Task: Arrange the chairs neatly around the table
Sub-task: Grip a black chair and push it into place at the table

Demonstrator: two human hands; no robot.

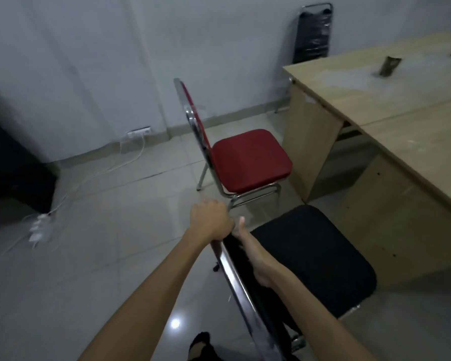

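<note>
A black padded chair (315, 256) with a chrome frame stands right in front of me, its seat facing the light wooden table (401, 121) on the right. My left hand (210, 220) is closed over the top of its chrome backrest. My right hand (253, 254) lies against the inner side of the backrest, fingers around the frame. A red chair (250, 160) stands just beyond, beside the table's near end, seat toward the table. A third chair (314, 32), black and wrapped in plastic, stands against the wall behind the table.
A white power strip (38, 227) and its cables trail across the tiled floor at the left, running to a wall socket (138, 132). A dark cabinet (13, 162) fills the left edge. Two small dark objects (388, 66) stand on the table.
</note>
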